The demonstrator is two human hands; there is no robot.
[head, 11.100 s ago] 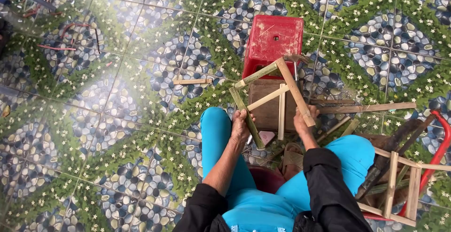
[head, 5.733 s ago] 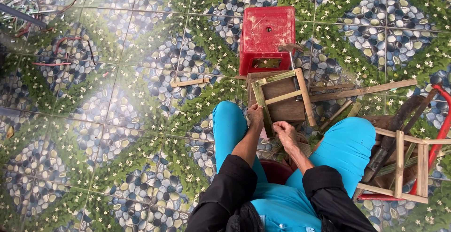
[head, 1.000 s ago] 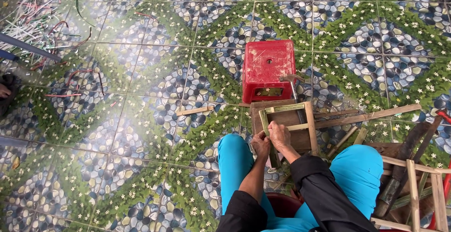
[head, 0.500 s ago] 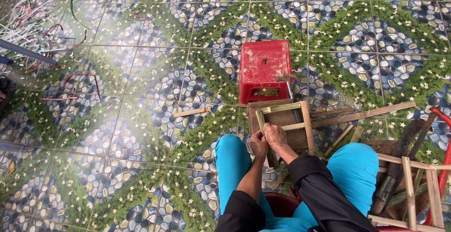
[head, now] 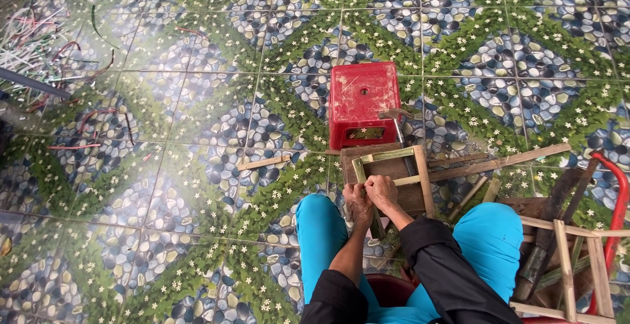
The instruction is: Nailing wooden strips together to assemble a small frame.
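Head view, looking straight down: the person sat with knees apart in bright blue trousers [head: 499,245] and black sleeves, both hands brought together just in front of the knees. The left hand [head: 357,204] and the right hand [head: 382,191] touched each other at the near rail of a small frame [head: 392,174] made of pale bamboo strips. The fingers [head: 375,183] of both hands were curled closed at that near edge of the frame; what exactly they pinched between them was too small to tell. The frame lay flat on a dark wooden block [head: 377,156], which stood on the tiled floor [head: 197,133] just in front of the person. A red plastic stool [head: 364,97] stood directly beyond the block, touching or nearly touching it, and a hammer [head: 396,117] lay with its head at the stool's right side and its handle running down toward the frame. A loose bamboo stick [head: 262,162] lay on the floor to the left of the block. A longer strip [head: 502,162] slanted away on the right. Beside the right knee stood a stack of finished frames [head: 567,265], with a red curved bar [head: 613,219] just outside it.
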